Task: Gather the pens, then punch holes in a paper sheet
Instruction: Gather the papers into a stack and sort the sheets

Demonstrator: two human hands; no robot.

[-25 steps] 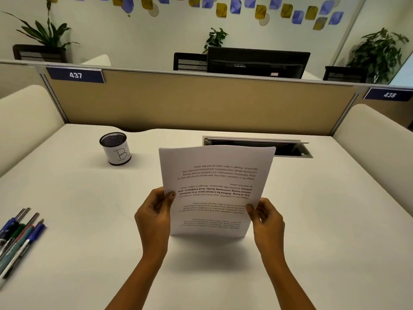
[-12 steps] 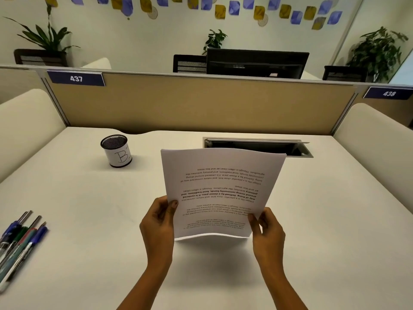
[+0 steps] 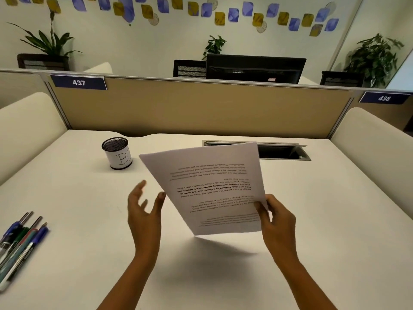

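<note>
Paper sheet point(image 3: 214, 189) tilted above desk point(image 3: 335, 220) centre.
We pinch its R edge w/ right hand point(image 3: 279, 218); left hand point(image 3: 143, 211) fingers spread beside L edge.

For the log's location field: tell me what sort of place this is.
Most likely an open-plan office: a white desk walled by a tan partition carrying number plates 437 and 438, with a monitor at the workstation behind it.

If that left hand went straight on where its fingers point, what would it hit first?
Likely the far left corner of the paper sheet, just ahead of the left hand. The pen cup stands slightly left of that line. Depth is unclear, though.
</note>
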